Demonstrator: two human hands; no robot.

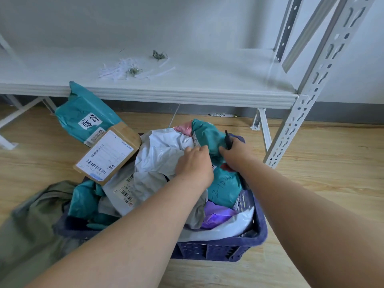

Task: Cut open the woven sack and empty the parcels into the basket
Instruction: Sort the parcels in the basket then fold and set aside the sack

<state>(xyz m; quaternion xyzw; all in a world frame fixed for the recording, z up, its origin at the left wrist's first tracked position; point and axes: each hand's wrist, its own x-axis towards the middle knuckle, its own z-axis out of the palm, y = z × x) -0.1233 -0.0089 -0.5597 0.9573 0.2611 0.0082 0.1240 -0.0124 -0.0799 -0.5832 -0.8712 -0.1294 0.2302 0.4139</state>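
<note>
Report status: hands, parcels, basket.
Left hand on white parcel; right hand holding black tool, on teal parcel. Basket heaped. Sack slumped left; box overhanging rim.

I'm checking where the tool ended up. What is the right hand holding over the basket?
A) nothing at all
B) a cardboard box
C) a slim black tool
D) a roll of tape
C: the right hand has its grip curled round a slim black tool that sticks up above a teal parcel in the blue basket; whether it is a knife or a pen cannot be told.
</note>
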